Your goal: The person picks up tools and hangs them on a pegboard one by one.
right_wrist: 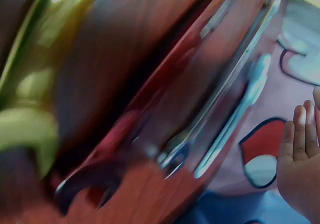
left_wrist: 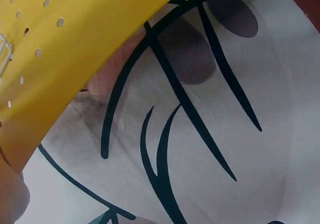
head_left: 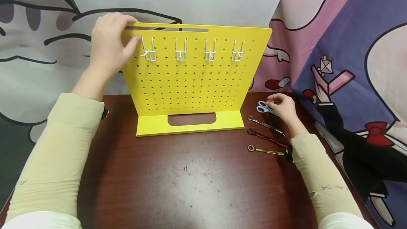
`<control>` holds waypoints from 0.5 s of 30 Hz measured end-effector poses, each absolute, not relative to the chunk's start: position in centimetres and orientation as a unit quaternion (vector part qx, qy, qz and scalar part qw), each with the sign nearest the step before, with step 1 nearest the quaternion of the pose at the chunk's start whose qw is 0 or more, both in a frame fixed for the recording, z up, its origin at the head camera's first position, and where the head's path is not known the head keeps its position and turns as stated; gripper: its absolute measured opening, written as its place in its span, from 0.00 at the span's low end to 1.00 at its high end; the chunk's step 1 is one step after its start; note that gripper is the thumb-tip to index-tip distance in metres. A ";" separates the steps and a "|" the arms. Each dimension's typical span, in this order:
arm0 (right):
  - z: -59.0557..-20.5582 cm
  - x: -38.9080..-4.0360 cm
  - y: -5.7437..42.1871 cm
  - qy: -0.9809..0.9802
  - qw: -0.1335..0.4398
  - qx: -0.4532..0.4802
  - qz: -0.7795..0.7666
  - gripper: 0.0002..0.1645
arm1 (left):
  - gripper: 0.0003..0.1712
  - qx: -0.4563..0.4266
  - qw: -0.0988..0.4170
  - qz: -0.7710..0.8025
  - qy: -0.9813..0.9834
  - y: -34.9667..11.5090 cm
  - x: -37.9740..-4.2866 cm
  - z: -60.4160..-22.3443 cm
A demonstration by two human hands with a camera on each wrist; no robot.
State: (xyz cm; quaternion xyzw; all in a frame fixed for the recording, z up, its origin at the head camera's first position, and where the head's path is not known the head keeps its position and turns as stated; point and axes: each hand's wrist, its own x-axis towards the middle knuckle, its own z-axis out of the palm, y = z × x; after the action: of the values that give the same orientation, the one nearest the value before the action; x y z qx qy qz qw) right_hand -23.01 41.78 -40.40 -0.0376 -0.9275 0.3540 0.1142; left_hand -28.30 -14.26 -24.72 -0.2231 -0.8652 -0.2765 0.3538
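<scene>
A yellow pegboard (head_left: 190, 77) stands upright on its flat base. My left hand (head_left: 109, 41) grips its top left corner, thumb in front and fingers over the upper edge. Several white wire hooks (head_left: 180, 50) hang in a row along the upper part of the board. To the right of it, my right hand (head_left: 283, 108) hovers at a pair of light blue scissors (head_left: 262, 106), partly covering the blades. In the right wrist view the fingers (right_wrist: 299, 129) are fairly straight, apart from the scissors (right_wrist: 235, 116). Nothing shows in that palm.
Below the scissors lie a silver wrench (head_left: 267, 125), a red wrench (head_left: 267, 138) and a gold wrench (head_left: 265, 150), the last two running under the right wrist. A dark brown table (head_left: 178, 183) carries everything. Cartoon-printed cloth (head_left: 343, 45) hangs behind and at the right.
</scene>
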 end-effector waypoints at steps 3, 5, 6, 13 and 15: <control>-40.7 -22.6 42.9 -0.936 0.096 -0.036 0.337 0.16 | 0.19 -0.224 0.356 -0.276 -0.864 -14.2 -28.3 -24.7; -41.1 -22.4 43.5 -0.942 0.087 -0.035 0.323 0.16 | 0.19 -0.224 0.357 -0.277 -0.863 -14.2 -28.2 -24.7; -41.3 -22.4 43.8 -0.945 0.082 -0.035 0.314 0.15 | 0.19 -0.224 0.358 -0.278 -0.863 -14.2 -28.2 -24.7; -42.5 -22.2 45.2 -0.954 0.051 -0.042 0.294 0.17 | 0.19 -0.219 0.355 -0.273 -0.867 -14.1 -28.1 -24.7; -42.8 -22.2 45.4 -0.954 0.043 -0.045 0.293 0.18 | 0.19 -0.219 0.354 -0.273 -0.867 -14.1 -28.1 -24.7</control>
State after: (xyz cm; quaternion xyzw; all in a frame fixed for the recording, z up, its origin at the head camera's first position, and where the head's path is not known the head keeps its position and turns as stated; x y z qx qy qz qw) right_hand -22.20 45.42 -42.80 -0.0445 -0.9542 0.2927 0.0430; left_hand -28.08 -14.08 -24.71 -0.2187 -0.8673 -0.2734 0.3538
